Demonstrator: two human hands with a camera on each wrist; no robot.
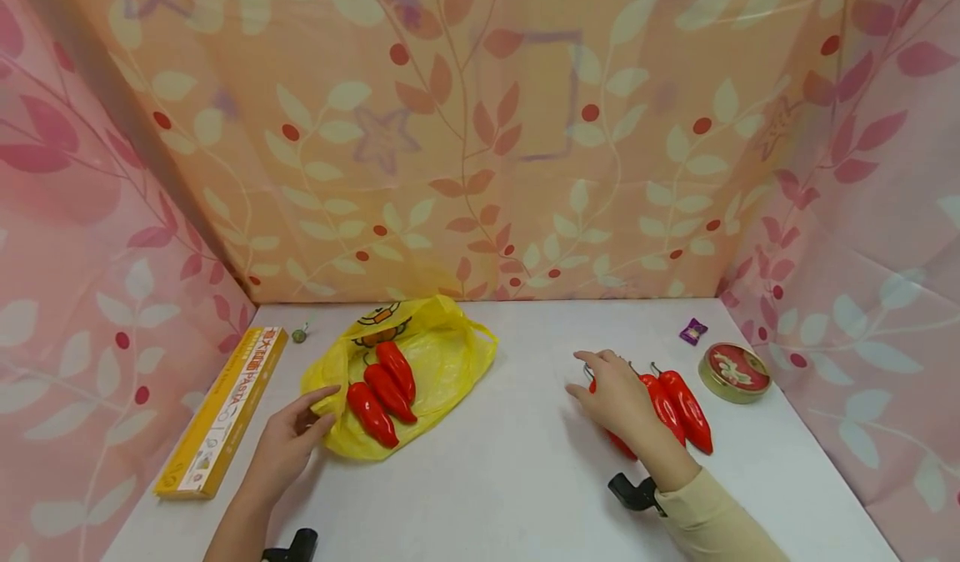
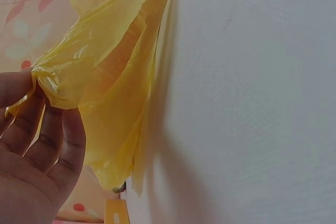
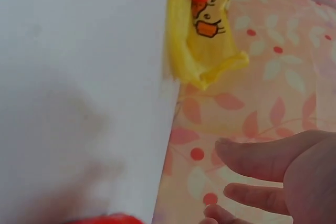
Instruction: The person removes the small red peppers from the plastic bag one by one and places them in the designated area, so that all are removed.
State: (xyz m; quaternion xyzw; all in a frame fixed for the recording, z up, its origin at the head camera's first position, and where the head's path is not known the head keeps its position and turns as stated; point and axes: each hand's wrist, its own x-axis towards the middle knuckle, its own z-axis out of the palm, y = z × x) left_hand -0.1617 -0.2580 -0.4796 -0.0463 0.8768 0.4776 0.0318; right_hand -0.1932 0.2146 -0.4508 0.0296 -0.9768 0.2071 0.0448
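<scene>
A yellow plastic bag (image 1: 450, 378) lies mouth-open on the left half of the table, with three red peppers (image 1: 388, 393) in it. My left hand (image 1: 288, 441) pinches the bag's left edge between thumb and fingers; the left wrist view shows the bunched yellow film (image 2: 63, 80) at the fingertips. On the right, my right hand (image 1: 615, 395) is over a group of three red peppers (image 1: 686, 412), partly hiding the leftmost one (image 1: 621, 445). Its fingers are spread and hold nothing, and in the right wrist view a pepper (image 3: 113, 219) shows at the bottom edge.
A long yellow pasta box (image 1: 221, 416) lies at the table's left edge, near a small green wrapped candy (image 1: 300, 333). To the right of the peppers are a round tin (image 1: 735, 372) and a purple wrapped candy (image 1: 693, 331). Patterned cloth walls (image 1: 465, 128) enclose the white table (image 1: 495, 495).
</scene>
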